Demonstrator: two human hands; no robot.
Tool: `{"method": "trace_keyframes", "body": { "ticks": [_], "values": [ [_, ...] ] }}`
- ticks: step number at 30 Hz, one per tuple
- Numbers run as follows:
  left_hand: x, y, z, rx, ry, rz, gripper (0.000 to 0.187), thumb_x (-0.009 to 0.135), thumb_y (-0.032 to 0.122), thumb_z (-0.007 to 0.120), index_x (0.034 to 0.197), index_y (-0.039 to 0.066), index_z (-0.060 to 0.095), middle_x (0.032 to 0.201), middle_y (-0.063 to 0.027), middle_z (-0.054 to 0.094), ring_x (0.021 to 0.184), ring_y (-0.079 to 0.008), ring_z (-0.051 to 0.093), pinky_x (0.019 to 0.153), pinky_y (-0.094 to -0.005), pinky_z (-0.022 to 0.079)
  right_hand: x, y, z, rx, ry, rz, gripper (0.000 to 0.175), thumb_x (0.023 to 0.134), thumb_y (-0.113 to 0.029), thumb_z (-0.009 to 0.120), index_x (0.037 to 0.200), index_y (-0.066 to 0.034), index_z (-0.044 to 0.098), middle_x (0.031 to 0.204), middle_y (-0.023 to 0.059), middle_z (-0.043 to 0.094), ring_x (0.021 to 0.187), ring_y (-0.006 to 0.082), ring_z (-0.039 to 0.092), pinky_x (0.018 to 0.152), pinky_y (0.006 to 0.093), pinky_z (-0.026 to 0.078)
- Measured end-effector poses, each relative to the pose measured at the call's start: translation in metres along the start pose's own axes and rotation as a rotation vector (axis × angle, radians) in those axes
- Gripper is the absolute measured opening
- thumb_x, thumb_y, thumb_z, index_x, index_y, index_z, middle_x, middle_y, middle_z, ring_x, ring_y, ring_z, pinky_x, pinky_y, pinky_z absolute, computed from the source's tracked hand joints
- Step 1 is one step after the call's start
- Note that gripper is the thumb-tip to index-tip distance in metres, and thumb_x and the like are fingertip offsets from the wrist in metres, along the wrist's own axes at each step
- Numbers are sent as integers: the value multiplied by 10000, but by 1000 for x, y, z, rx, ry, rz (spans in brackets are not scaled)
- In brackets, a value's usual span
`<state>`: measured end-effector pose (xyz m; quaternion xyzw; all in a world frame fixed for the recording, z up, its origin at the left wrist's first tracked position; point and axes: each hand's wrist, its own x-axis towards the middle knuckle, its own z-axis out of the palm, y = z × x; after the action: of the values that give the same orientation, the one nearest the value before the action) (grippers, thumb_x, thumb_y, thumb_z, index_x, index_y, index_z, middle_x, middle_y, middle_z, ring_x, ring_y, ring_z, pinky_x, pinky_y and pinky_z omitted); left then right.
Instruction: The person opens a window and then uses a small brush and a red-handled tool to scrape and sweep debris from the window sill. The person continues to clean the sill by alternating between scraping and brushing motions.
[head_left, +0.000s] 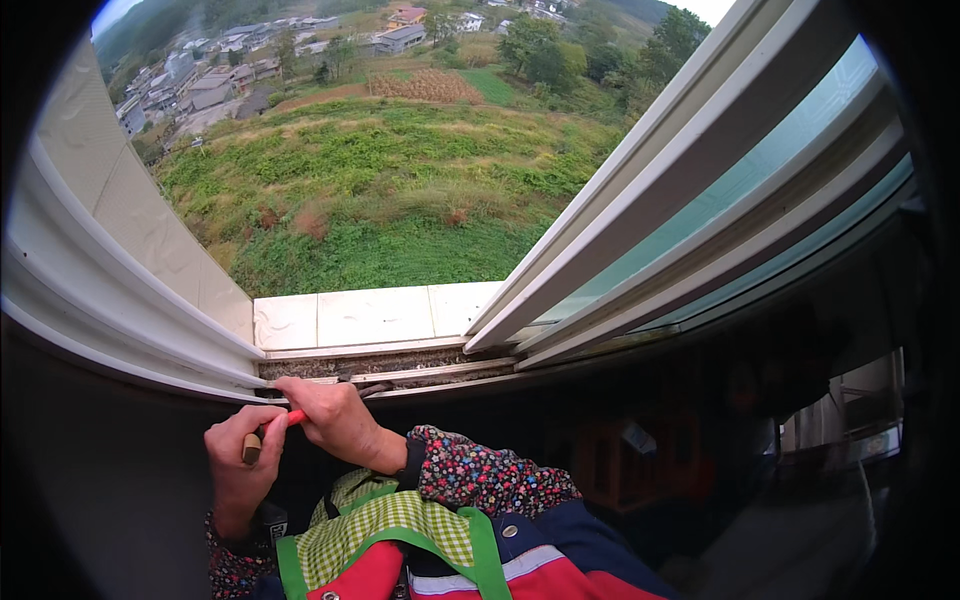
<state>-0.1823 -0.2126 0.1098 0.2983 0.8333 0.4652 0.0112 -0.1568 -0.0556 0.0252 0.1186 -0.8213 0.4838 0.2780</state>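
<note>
At the lower left corner of a sliding window's white frame (420, 373), both hands are close together. My left hand (244, 457) grips a tool handle with a wooden-looking end (252, 448) and a red part (296, 417). My right hand (330, 420) is bent over the window track, its fingers at the corner and against the red part; what its fingers hold is partly hidden. Dark dirt (307, 367) lies in the track channel. A dark, thin curved thing (375, 389) lies on the track just right of my right hand; its kind is unclear.
White tiles (375, 315) form the outer sill. Sliding sashes (645, 195) with glass stand at the right, and a white jamb (112, 277) curves along the left. Outside are a green slope and houses. In the dark room at the right stands wooden furniture (630, 457).
</note>
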Motion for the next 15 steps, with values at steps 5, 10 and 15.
{"method": "trace_keyframes", "body": {
  "ticks": [5, 10, 15],
  "values": [
    [-11, 15, -25, 82, 33, 99, 83, 799, 26, 761, 857, 65, 716, 732, -83, 698, 593, -240, 653, 568, -312, 475, 11, -29, -8, 53, -41, -99, 295, 787, -36, 676, 1054, -1, 557, 770, 135, 592, 715, 329, 653, 596, 416, 516],
    [-3, 7, 14, -199, -111, 50, 134, 834, -1, 745, 963, 29, 729, 759, -105, 709, 602, -189, 665, 573, -286, 510, -3, -11, -55, -395, -61, -69, 247, 778, -57, 656, 1006, -18, 569, 683, 79, 544, 609, 261, 619, 522, 379, 491],
    [20, -10, 58, -330, -345, 20, 195, 877, 6, 716, 1072, 4, 718, 916, -144, 742, 758, -215, 720, 678, -291, 548, -24, 21, -83, -594, -56, 7, 301, 769, -58, 668, 1061, -22, 603, 656, 77, 549, 586, 261, 623, 516, 387, 487]
  ]
}}
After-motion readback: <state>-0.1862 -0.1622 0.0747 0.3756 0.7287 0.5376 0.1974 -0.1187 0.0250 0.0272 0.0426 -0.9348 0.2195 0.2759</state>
